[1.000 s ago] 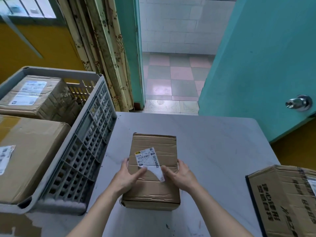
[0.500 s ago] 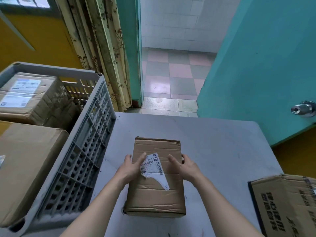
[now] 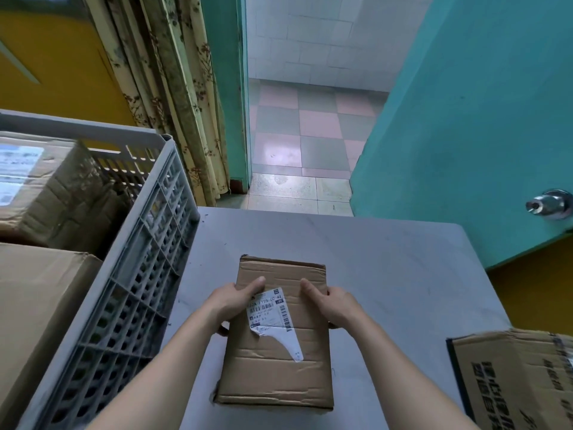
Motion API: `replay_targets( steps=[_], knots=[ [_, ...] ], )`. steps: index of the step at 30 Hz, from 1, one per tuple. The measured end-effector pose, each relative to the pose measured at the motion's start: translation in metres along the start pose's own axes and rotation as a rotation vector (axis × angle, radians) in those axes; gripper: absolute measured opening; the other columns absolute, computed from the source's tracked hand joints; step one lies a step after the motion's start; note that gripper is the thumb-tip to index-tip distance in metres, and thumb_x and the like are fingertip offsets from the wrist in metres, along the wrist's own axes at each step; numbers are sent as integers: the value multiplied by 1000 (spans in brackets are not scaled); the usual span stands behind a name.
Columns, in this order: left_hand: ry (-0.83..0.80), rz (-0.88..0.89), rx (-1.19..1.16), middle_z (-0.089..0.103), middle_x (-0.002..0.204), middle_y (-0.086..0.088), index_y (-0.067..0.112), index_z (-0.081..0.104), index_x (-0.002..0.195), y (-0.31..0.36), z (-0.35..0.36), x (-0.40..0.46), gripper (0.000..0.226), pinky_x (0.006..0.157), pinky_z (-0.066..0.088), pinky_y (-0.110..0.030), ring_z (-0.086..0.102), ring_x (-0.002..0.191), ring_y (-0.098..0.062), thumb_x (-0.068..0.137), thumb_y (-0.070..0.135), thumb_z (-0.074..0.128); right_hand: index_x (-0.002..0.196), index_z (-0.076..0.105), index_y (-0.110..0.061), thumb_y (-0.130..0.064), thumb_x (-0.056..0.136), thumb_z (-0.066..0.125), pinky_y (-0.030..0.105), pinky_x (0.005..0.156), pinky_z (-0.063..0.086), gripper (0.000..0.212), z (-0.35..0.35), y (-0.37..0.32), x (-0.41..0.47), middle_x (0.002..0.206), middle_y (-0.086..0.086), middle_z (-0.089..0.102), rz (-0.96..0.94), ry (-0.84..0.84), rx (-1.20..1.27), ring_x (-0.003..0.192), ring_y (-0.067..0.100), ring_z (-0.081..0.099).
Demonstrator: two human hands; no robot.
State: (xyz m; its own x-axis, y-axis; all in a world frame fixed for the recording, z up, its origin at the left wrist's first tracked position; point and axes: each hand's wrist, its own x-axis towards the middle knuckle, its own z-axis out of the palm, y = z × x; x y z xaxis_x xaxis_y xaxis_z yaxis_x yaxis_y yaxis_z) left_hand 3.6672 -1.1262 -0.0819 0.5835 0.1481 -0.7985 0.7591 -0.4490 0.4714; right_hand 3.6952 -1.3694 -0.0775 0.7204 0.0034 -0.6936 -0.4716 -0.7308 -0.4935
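Both hands slid off label (image 3: 268, 308) to the box (image 3: 273, 377) sides: left hand (image 3: 232, 301) and right hand (image 3: 335, 305) each grip an edge, thumbs on top (label half-peeled). Box sits flat mid-table (image 3: 387, 274), beside crate (image 3: 133, 290). Lift likely next.

Cardboard box (image 3: 276, 361) plain kraft brown, shipping label (image 3: 269, 311) white with black barcodes and print; second carton (image 3: 521, 377) at right same brown, bold black characters, dark edge. Table (image 3: 387, 274) pale grey with faint marbling and dark scuffs, crate (image 3: 139, 290) light grey in an open grid pattern, cartons inside (image 3: 55, 193) brown, one with a white-blue label. Door (image 3: 480, 119) and door frame (image 3: 229, 88) teal, knob (image 3: 550, 204) chrome, curtain (image 3: 173, 88) pale yellow with brown floral print and dark stains, side wall (image 3: 55, 72) mustard yellow, floor (image 3: 310, 125) pink and grey-green checker, tiled wall (image 3: 335, 35) white.
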Motion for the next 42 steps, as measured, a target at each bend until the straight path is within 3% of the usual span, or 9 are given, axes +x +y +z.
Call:
replay_targets(
  steps=[5,9,15,18,21,27,31,37,42],
  knots=[
    [47,-96,-13,63,126,-18,8,56,134,26,-7,3,115,81,58,-50,63,105,-39,69,100,34,105,64,-11,-86,90,21,44,75,65,88,-9,-21,6,108,13,66,93,36,17,79,25,66],
    [108,-48,1,63,116,-15,7,62,128,27,-1,12,106,76,58,-48,64,104,-38,77,95,32,99,62,-13,-83,92,22,31,51,55,81,-3,-22,11,105,12,62,75,79,-10,85,28,58],
    [136,2,-2,67,121,-16,9,68,120,26,2,14,98,92,55,-43,64,107,-34,82,91,31,113,70,-8,-86,90,20,35,70,58,95,2,-18,18,114,18,68,92,134,-54,90,31,59],
    [96,-23,-125,68,118,-14,8,64,122,24,1,7,94,89,51,-40,64,105,-32,81,89,40,122,68,-7,-85,91,18,33,63,58,98,-2,-21,10,119,17,66,82,105,-51,94,31,61],
    [38,-23,-194,69,116,-10,12,64,122,25,-4,-5,93,87,51,-42,65,105,-30,76,92,46,121,68,-8,-87,89,23,41,72,64,97,-9,-22,1,120,14,66,82,67,-2,100,32,66],
    [65,263,-303,78,101,-4,23,69,109,59,-27,-48,65,85,57,-39,74,93,-22,88,80,45,100,69,-19,-90,85,28,52,94,56,83,-38,-43,-28,105,7,67,-130,218,122,97,25,65],
    [104,358,-354,72,113,-2,30,56,124,70,-46,-71,78,92,56,-47,71,103,-23,79,92,41,114,67,-22,-100,69,31,55,97,55,96,-55,-50,-51,115,7,69,-249,193,296,107,28,65],
    [130,470,-200,64,120,-1,21,45,136,53,-40,-99,60,75,55,-32,65,101,-16,91,52,70,116,53,-23,-92,71,49,51,94,57,83,-52,-31,-72,110,-1,61,-293,263,217,102,17,61],
    [106,406,-205,63,115,-4,21,44,125,28,-27,-103,57,70,58,-35,69,97,-22,86,45,79,141,48,-25,-87,70,64,39,106,48,96,-41,-10,-82,136,-5,59,-288,184,151,123,18,57]
  ],
)
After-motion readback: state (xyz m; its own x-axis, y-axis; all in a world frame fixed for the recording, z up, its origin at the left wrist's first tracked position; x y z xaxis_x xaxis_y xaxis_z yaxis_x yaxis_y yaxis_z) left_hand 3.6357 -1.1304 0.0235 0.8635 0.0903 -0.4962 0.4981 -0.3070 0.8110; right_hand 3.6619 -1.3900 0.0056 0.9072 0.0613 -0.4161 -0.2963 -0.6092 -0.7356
